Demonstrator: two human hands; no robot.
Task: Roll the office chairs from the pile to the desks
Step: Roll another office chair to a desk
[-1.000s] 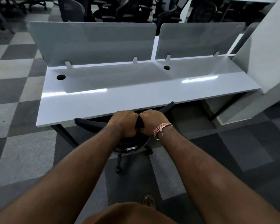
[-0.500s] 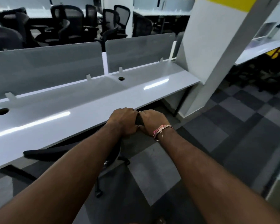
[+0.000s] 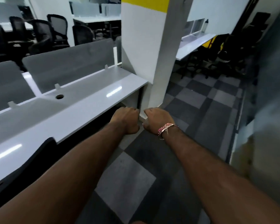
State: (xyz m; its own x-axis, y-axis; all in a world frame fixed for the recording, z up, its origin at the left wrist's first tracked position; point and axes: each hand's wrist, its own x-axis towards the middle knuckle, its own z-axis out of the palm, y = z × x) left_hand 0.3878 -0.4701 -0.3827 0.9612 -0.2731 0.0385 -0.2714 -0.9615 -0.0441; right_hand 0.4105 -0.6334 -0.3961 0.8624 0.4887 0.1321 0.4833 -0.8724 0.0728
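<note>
Left hand (image 3: 127, 120) and right hand (image 3: 156, 119) both curled into fists, side by side, holding nothing, black chair (image 3: 39, 156) tucked under white desk (image 3: 81, 113), white post (image 3: 145, 50) just beyond

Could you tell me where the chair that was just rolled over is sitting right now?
In the head view, the black chair is at lower left, tucked against the front edge of the white desk, left of the left hand.

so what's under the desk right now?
A black chair is tucked under the desk; only its back edge shows past the front edge. Seat and base are covered by the desktop and the left arm. Neither hand touches it.
</note>
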